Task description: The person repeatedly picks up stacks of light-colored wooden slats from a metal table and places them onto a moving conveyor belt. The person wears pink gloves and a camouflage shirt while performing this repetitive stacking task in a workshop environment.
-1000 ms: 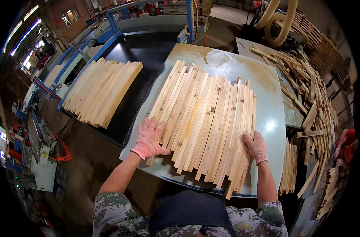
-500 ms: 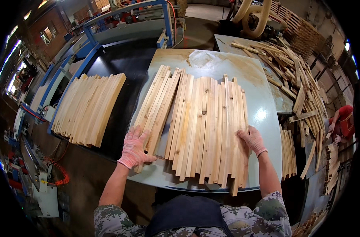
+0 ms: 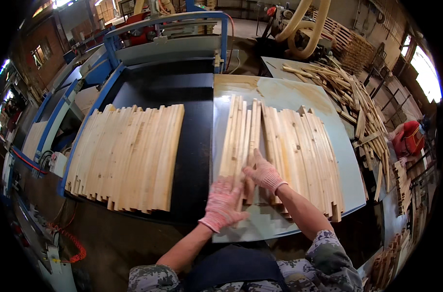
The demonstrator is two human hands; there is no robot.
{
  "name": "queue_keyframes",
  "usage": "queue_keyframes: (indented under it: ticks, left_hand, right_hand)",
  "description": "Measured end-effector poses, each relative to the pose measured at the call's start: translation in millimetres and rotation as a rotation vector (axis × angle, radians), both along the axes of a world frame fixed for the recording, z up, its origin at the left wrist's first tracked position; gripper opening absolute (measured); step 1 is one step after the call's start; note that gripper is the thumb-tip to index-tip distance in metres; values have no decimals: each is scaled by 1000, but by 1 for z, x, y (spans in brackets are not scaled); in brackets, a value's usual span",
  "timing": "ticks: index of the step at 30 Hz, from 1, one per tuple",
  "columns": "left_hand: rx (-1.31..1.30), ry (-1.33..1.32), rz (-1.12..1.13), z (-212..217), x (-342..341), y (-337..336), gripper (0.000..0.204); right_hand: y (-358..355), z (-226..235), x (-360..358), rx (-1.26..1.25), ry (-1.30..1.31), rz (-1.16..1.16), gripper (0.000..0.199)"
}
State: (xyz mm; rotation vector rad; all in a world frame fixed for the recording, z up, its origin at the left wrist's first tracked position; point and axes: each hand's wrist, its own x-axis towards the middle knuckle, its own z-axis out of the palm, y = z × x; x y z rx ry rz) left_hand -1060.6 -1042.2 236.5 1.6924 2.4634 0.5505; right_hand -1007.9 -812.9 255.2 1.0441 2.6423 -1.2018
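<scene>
Both hands, in knitted pink-and-white gloves, are on a narrow bundle of pale wooden strips [image 3: 241, 129] lying on the light table. My left hand [image 3: 222, 200] holds the bundle's near left side, its fingers blurred and its thumb by the near end. My right hand [image 3: 266, 175] grips the right side, thumb and fingertips over the strips. A wider row of wooden strips [image 3: 304, 151] lies just right of the bundle, separated by a thin gap that narrows toward the far end. Left of the hands, another row of strips [image 3: 129, 155] rests side by side on a black belt [image 3: 197, 141].
The light table [image 3: 299, 90] adjoins the belt, whose blue frame [image 3: 163, 18] arches across the far end. Loose strips are heaped [image 3: 362, 107] on a surface at the right. Beyond that, a person in red [image 3: 410, 138] bends near more wood. A thick beige hose [image 3: 299, 46] hangs behind.
My right hand has left the wide row's right edge and come over to the narrow bundle. The view has shifted left, so the table and wood appear farther right.
</scene>
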Motion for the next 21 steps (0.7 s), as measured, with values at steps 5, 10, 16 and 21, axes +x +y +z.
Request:
queue_keyframes:
  ticks: [5, 10, 16, 21]
  left_hand:
    - [-155, -68, -66, 17, -18, -42, 125]
    - [-276, -72, -21, 23, -61, -105, 133]
    - [-404, 29, 21, 16, -81, -156, 133]
    - [-335, 11, 12, 15, -84, -151, 132]
  right_hand:
    - [-57, -27, -62, 319, 48, -219, 96]
    - [-121, -14, -121, 167, 190, -76, 92]
    - [-172, -30, -148, 215, 79, 3, 77]
    - [-162, -42, -130, 269, 82, 61, 80]
